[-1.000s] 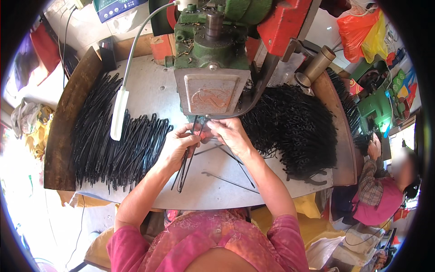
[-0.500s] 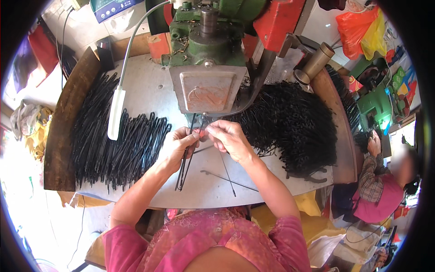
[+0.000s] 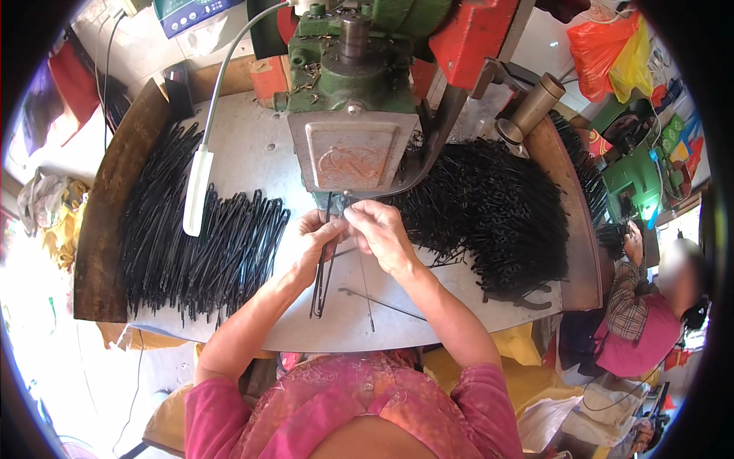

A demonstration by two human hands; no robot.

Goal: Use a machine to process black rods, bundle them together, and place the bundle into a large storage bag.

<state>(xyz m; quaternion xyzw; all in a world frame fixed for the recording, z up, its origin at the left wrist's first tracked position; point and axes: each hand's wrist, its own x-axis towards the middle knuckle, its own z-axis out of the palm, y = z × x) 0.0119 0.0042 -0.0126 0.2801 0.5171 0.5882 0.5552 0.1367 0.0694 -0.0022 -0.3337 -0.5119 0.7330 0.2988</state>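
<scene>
Left hand point(image 3: 313, 236) close beside right hand point(image 3: 382, 234)

Red bag point(image 3: 599, 55) beside yellow bag point(image 3: 632, 70), upper right; blue-and-green box point(image 3: 187, 17), upper left; co-worker point(image 3: 634, 340), far right.

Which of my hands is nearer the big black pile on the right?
Right: the right hand is just left of the black pile; the left hand is farther left.
</scene>
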